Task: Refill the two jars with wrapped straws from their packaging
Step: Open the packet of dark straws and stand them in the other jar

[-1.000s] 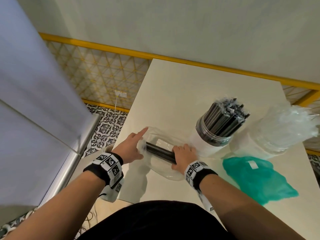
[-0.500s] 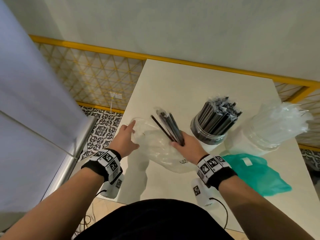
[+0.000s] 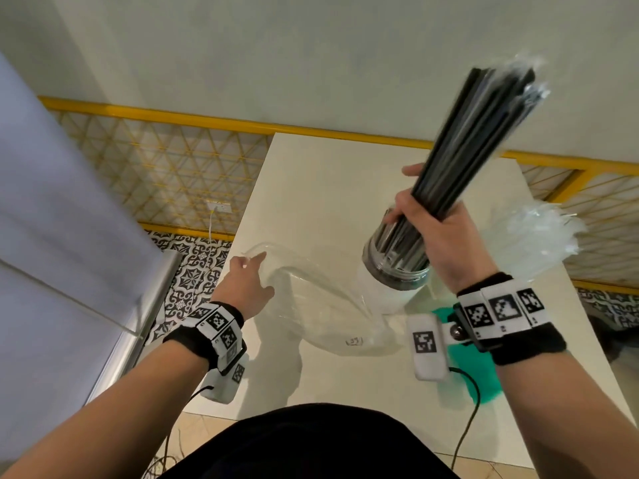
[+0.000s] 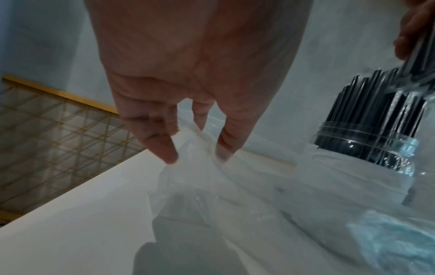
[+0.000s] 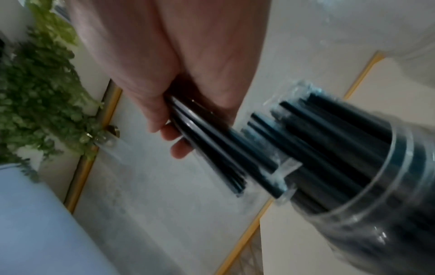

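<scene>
My right hand [image 3: 435, 223] grips a bundle of black wrapped straws [image 3: 473, 140] upright over the clear jar [image 3: 394, 274], which holds several black straws. In the right wrist view the bundle [image 5: 212, 148] has its lower ends just at the jar's mouth [image 5: 367, 186]. My left hand [image 3: 245, 285] pinches the mouth of the clear plastic bag [image 3: 318, 305] lying on the white table [image 3: 328, 188]; the pinch [image 4: 195, 148] on the bag [image 4: 200, 186] shows in the left wrist view. A second jar of clear-wrapped straws [image 3: 529, 240] stands at the right.
A green plastic bag [image 3: 470, 368] lies on the table near my right wrist. A yellow railing [image 3: 207, 119] runs behind the table. A grey panel [image 3: 52, 236] stands to the left, with patterned floor tiles below. A green plant [image 5: 35, 83] shows in the right wrist view.
My right hand drew the black straw bundle out of the clear bag, swung it upright and carried it right, over the black-straw jar. The left hand stayed on the bag's mouth.
</scene>
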Motion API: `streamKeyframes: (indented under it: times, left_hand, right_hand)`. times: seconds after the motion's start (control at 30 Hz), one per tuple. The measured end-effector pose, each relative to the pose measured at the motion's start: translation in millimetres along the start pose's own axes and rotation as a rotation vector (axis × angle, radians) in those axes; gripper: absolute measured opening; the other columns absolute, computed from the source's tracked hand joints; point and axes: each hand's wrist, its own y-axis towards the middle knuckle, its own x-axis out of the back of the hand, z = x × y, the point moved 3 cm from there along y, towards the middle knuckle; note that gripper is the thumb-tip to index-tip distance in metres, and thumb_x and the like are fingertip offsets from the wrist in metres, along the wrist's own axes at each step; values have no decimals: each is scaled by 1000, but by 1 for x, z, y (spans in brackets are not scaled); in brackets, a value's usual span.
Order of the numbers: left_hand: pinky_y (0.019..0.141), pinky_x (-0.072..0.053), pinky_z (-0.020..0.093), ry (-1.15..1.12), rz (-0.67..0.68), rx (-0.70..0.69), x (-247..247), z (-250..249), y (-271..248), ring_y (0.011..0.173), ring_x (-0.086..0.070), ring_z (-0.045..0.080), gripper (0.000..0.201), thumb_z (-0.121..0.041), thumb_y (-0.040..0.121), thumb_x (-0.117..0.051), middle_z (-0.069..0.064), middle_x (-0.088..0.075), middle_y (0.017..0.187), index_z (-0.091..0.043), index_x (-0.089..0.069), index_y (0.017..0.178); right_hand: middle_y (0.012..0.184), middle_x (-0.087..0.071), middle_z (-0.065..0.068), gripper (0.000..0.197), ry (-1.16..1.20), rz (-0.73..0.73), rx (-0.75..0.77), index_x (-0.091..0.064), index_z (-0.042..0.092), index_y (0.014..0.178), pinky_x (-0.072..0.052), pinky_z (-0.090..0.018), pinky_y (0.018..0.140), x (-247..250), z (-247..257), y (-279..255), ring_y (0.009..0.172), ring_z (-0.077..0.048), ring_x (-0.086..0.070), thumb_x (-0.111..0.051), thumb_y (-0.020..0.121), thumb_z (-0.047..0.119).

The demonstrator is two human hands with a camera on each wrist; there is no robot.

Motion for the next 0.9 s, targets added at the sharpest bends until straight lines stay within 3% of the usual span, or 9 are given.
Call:
streamKeyframes:
  times: [0.1, 0.2, 0.37, 0.47, 0.57, 0.7, 0.77, 0.83, 0.9]
  left_hand:
    - [106, -37, 46, 23, -74, -20, 5, -10, -5, 142, -24, 31, 65, -35, 89, -59, 10, -10, 158, -32, -30, 148]
    - [110, -31, 46, 93, -158, -119, 9, -24, -12, 144, -12, 31, 60, -39, 89, -59, 10, -11, 158, -32, -37, 144]
    - [100, -42, 43, 100, -156, -274, 6, -54, -19, 136, -26, 25, 44, -36, 89, -59, 2, -33, 147, -32, -52, 132]
    - [99, -43, 37, 15, -149, -548, 2, -91, -27, 120, -44, 18, 31, -31, 91, -59, -3, -51, 125, -34, -60, 121]
    - [99, -44, 34, 14, -84, -754, -9, -132, -31, 118, -45, 17, 38, -30, 91, -59, -1, -49, 124, -36, -55, 128]
    - [97, -47, 39, 46, -67, -696, -23, -156, -26, 126, -41, 20, 36, -39, 88, -61, 3, -38, 136, -36, -57, 124]
    - [96, -48, 40, 12, -81, -665, -27, -160, -25, 125, -44, 20, 29, -39, 87, -63, 4, -38, 135, -31, -63, 115]
    - [94, -49, 36, -38, -118, -645, -28, -164, -25, 119, -49, 18, 20, -38, 87, -64, 3, -40, 130, -29, -68, 105]
    - [90, -49, 30, -73, -130, -607, -29, -167, -25, 110, -54, 16, 16, -38, 86, -65, 1, -42, 126, -29, -69, 98]
  right_hand:
    - [88, -67, -17, 8, 43, -29, 26, -54, 20, 104, -54, -45, 92, 17, 7, 4, 93, -33, -69, -52, 98, 14]
    - [103, -73, -12, 6, 85, -62, 3, -54, 21, 97, -53, -42, 96, 32, 7, 3, 102, -26, -69, -52, 98, 16]
    - [111, -73, -9, 6, 81, -36, -24, -55, 18, 97, -52, -36, 97, 49, 1, -3, 107, -23, -68, -57, 94, 12]
    - [109, -72, -14, 9, 107, -1, -38, -59, 9, 96, -52, -28, 93, 51, -1, -1, 108, -23, -68, -62, 90, 3]
    - [102, -74, -17, 12, 135, 13, -51, -64, 7, 87, -54, -29, 90, 48, -2, 4, 103, -26, -70, -68, 83, -3]
    - [89, -76, -14, 18, 108, -38, -30, -67, 12, 74, -56, -36, 86, 45, -5, 12, 95, -28, -72, -79, 73, -1]
    - [85, -76, -7, 15, -8, -110, -18, -70, 14, 72, -57, -36, 84, 43, -10, 16, 89, -23, -73, -85, 71, 15]
    - [85, -76, -4, 27, -97, -188, -46, -71, 16, 77, -58, -38, 84, 40, -20, 17, 85, -18, -73, -83, 70, 38]
    - [88, -76, 3, 28, -133, -215, -15, -73, 20, 86, -55, -45, 90, 34, -30, 17, 89, -11, -71, -76, 75, 46]
